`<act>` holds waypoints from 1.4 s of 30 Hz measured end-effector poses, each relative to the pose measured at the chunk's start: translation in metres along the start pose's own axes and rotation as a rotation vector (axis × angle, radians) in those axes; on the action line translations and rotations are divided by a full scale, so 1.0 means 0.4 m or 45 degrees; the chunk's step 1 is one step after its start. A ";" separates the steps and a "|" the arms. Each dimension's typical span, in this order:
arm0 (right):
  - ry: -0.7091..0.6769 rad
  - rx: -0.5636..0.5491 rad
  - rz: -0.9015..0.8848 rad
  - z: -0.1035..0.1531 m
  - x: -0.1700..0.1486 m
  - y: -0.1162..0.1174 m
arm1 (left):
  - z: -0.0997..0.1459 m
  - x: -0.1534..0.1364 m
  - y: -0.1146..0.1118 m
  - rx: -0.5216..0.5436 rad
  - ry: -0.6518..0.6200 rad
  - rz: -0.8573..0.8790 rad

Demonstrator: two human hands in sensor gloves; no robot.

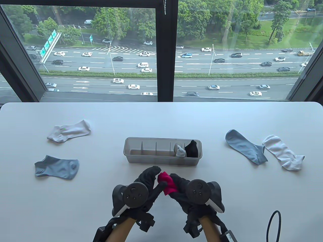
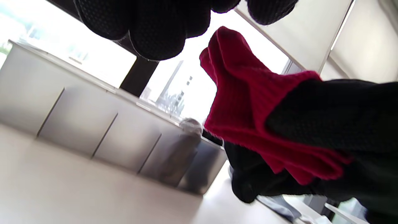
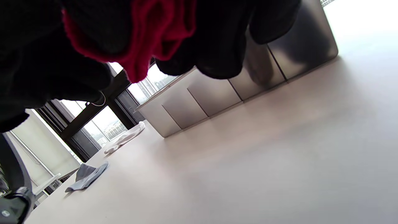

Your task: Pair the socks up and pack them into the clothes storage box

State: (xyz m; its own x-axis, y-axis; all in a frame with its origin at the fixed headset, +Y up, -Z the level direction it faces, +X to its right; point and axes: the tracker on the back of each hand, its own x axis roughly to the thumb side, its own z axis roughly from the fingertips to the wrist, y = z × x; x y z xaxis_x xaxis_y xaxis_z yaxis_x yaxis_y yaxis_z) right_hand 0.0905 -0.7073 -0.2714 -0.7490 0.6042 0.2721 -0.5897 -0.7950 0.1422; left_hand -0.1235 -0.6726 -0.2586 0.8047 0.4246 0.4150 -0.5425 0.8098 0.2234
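Both hands met at lower centre of the table view, just below the storage box [image 1: 131, 152]. The right hand [image 1: 188, 192] had its fingers curled round a bundled red sock [image 1: 166, 185]; the left hand [image 1: 149, 180] pinched the bundle's upper-left end. The bundle ran diagonally, upper left to lower right, held clear of the table [image 1: 75, 201]. The box lay directly above the fingers in frame, its long axis left to right. Its two right-hand compartments held a grey-white bundle [image 1: 180, 151] and a black bundle [image 1: 191, 148]; the others appeared empty. In my judgement, the hand-to-box gap governs the coming placement, and both hands stood about equally near.

The red sock was ribbed, soft knit. The box was translucent grey plastic, rigid, with thin dividers. Loose on the table lay two blue-grey socks [image 1: 57, 167] [image 1: 246, 146] and two white socks [image 1: 69, 131] [image 1: 284, 152], flat and limp.
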 end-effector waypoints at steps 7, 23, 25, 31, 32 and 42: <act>0.000 -0.041 0.020 0.006 0.003 0.004 | -0.002 0.015 -0.061 -0.428 -0.114 -0.060; -0.079 0.161 -0.118 -0.006 0.019 0.027 | -0.012 -0.058 -0.029 -0.142 0.240 0.344; -0.088 0.185 -0.196 -0.007 0.028 0.037 | -0.012 -0.080 -0.032 -0.167 0.297 0.425; -0.152 0.119 -0.175 -0.005 0.044 0.038 | -0.030 -0.115 -0.058 -0.369 0.383 0.615; -0.148 0.118 -0.173 -0.004 0.045 0.040 | -0.033 -0.111 -0.067 -0.377 0.373 0.602; -0.053 -0.029 -0.095 0.006 0.002 0.031 | -0.045 -0.110 -0.086 -0.986 0.164 0.699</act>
State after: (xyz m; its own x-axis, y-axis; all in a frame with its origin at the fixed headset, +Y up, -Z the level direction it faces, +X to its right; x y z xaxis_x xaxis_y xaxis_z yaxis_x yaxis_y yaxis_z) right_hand 0.0833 -0.7168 -0.2670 -0.6901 0.6584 0.3007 -0.6503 -0.7463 0.1418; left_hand -0.1357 -0.7118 -0.3004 0.5310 0.8286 0.1774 -0.5793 0.5078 -0.6376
